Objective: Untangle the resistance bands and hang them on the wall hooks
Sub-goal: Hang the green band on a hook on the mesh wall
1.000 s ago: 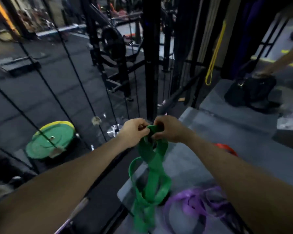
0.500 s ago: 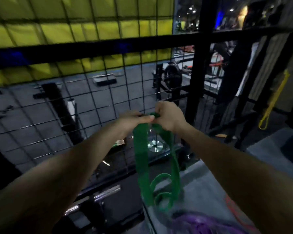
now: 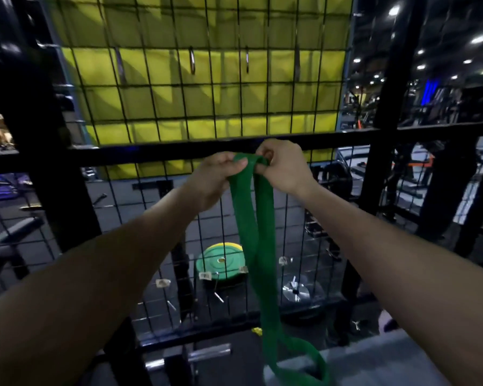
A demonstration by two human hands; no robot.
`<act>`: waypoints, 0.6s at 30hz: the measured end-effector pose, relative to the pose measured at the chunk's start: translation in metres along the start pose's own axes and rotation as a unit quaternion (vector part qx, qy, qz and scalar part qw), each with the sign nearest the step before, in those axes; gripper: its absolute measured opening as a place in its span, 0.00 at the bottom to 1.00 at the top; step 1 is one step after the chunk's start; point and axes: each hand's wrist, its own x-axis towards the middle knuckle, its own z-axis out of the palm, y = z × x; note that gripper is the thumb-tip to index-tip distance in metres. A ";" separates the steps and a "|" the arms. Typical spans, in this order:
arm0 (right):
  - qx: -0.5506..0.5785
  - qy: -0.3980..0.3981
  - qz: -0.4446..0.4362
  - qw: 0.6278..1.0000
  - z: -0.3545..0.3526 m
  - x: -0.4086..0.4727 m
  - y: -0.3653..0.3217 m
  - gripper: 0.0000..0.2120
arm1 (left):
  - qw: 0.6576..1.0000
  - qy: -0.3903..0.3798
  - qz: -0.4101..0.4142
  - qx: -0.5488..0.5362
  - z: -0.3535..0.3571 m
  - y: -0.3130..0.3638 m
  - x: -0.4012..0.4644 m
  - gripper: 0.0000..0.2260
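— Higher now than a second ago: both hands have lifted the green band (image 3: 258, 246) from down near the grey platform up to the black crossbar (image 3: 165, 151) of the wire grid. The purple band seen earlier has dropped out of view.

— How do the fingers sit?

— Left hand (image 3: 214, 178) pinches the top of the band, thumb laid over it, just below the crossbar. Right hand (image 3: 283, 165) has its fingers curled round the same top fold, right in front of the crossbar. The two hands almost touch.

— And the band itself?

— It hangs from the hands in two flat strands, well below the crossbar, and its bottom loop lies on the grey platform (image 3: 374, 360) at the lower right.

— Any hooks?

— Above the crossbar, metal hooks (image 3: 192, 61) hang on the grid in front of a yellow panel (image 3: 207, 101); none touches the band.

— What lies behind?

— Below the crossbar, beyond the wire, a green and yellow weight plate (image 3: 219, 263) lies on the dark floor.
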 end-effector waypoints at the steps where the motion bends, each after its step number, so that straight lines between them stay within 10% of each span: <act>1: 0.006 0.005 -0.010 1.000 -0.001 0.007 -0.007 0.04 | 1.000 0.005 0.016 0.003 -0.004 0.010 0.003 0.04; 10: 0.189 -0.003 -0.004 0.982 -0.008 0.054 -0.041 0.06 | 0.993 0.038 0.094 -0.065 -0.034 0.096 0.029 0.07; 18: 0.035 0.127 -0.068 0.989 -0.010 0.098 -0.057 0.10 | 0.993 0.081 0.073 0.054 -0.068 0.102 0.023 0.04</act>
